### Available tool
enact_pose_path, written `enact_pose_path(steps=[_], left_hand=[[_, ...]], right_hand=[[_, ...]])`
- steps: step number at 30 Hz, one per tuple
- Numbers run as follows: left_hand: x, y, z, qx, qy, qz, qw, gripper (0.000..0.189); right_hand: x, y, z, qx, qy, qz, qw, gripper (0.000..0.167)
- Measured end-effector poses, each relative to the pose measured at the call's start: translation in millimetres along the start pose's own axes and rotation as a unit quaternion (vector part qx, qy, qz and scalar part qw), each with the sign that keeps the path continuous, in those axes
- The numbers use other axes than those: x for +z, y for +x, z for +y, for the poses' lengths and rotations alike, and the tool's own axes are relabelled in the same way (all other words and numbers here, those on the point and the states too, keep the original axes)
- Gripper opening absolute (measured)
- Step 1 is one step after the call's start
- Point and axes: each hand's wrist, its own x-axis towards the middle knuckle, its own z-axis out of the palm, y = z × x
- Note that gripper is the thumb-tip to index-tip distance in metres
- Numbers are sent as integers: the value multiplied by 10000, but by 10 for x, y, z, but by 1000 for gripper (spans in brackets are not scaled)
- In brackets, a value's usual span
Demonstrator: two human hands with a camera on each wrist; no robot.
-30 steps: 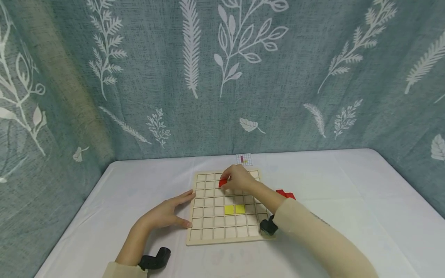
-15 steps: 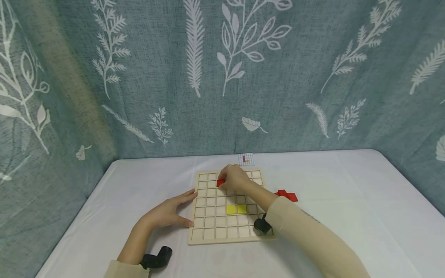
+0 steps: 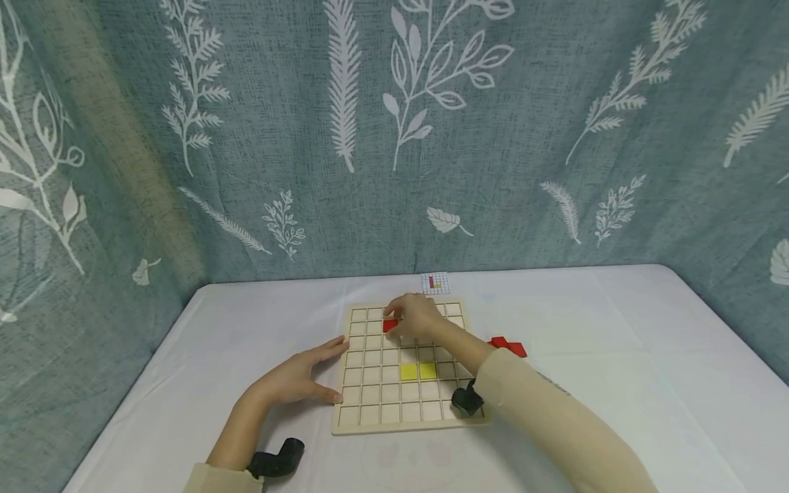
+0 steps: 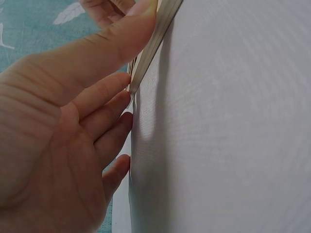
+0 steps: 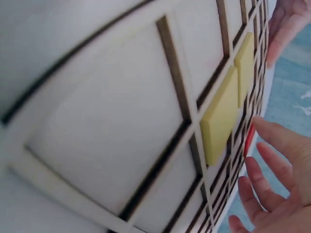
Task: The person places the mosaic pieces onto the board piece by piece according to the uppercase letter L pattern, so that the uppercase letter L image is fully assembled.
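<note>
A square wooden grid board (image 3: 368,395) lies on the white table. My left hand (image 3: 296,376) is spread along its left side, thumb and fingertips at the edge; the left wrist view shows the fingers (image 4: 109,131) fairly straight beside the wooden rim. Over the board's upper part is my right hand (image 3: 418,317). A red square tile (image 3: 390,326) lies flat in a cell there, with the right thumb and fingers parted around it. In the right wrist view the red tile (image 5: 250,139) shows as a thin strip by the thumb. Two yellow tiles (image 3: 409,372) sit side by side in lower cells.
Several loose red tiles (image 3: 513,348) lie right of the board, partly behind the right sleeve (image 3: 548,411). A small printed grid card (image 3: 435,283) is at the table's back edge. A patterned curtain (image 3: 370,226) hangs behind. Black wrist mounts (image 3: 277,459) stick out from both wrists.
The red tile, pinched and tilted by my right hand before, moved slightly left and now lies flat in a cell. The right fingers have parted from it. The left hand stays at the board's edge.
</note>
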Motion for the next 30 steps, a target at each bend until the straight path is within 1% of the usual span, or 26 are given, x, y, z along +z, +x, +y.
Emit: enact_pose_path(steps=[2,7,9,11,13,16,18,20,26,30], left_hand=[[-1,-2,2,19,-15,-2,10000,91],[-10,-13,5,52,18,-28,10000,91],[-11,-14,2,62,23,-31,10000,91],[-8,-13,-4,76,0,-36,10000,91],[-2,-10,-9,93,-29,-41,9999,91],[-1,-5,-10,93,-20,-42,9999,90],[-3,-5,-4,93,-1,-39,9999,90],[-7,-1,-1,88,14,-32,10000,90],[-8,10,-10,52,-31,-44,10000,90],[-6,13,-5,20,-31,-42,10000,90]], right_hand=[[-26,-7,4,-89,186,-42,9998,32],[-107,-25,-1,-449,848,-161,9953,23],[-148,-38,-19,-558,983,-343,9930,21],[-200,-55,-47,-612,866,-694,9919,20],[-264,-88,-95,-607,571,-1236,9888,21],[-368,-151,-183,-654,85,-2097,9755,25],[-429,-196,-242,-677,-88,-2452,9671,27],[-470,-230,-283,-683,-198,-2589,9633,27],[-522,-306,-328,-616,-510,-2685,9600,29],[-532,-363,-275,-571,-455,-2733,9591,33]])
